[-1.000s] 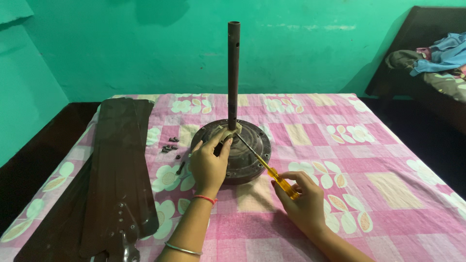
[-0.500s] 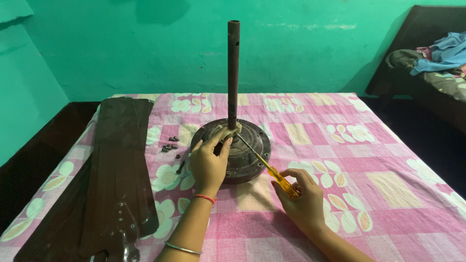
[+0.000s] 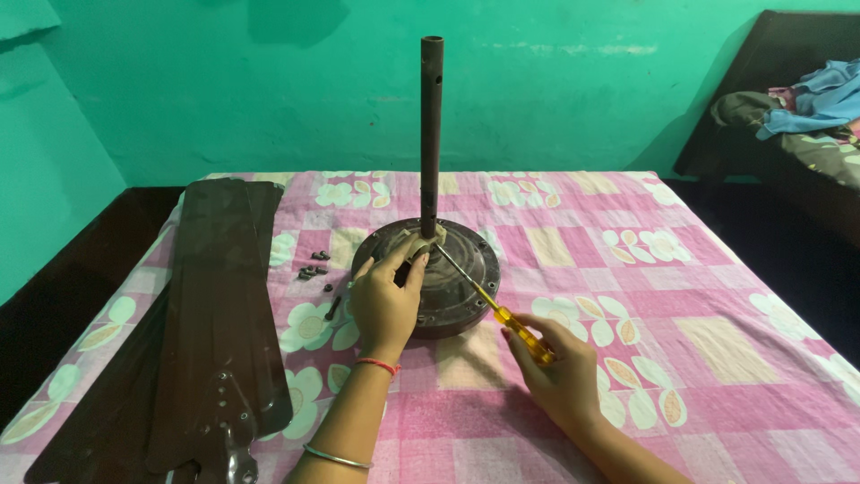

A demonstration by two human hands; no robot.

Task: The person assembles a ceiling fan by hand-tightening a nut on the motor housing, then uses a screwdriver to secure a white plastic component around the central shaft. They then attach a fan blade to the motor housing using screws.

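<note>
Dark brown metal: the fan motor sits mid-bed on a pink checked sheet, its rod upright.

Head view: the left hand lies on the motor's top at 9 o'clock of the rod, fingers curled loosely against a pale part at the rod's base. The right hand, at 4 o'clock, is closed round the yellow handle of a screwdriver, whose tip meets the hub beside the rod.

Loose screws lie at 9 o'clock; stacked blades lie farther left.

Judgement: a hub fastening is being worked. The next move calls for a seated tip and a steadied motor.
</note>
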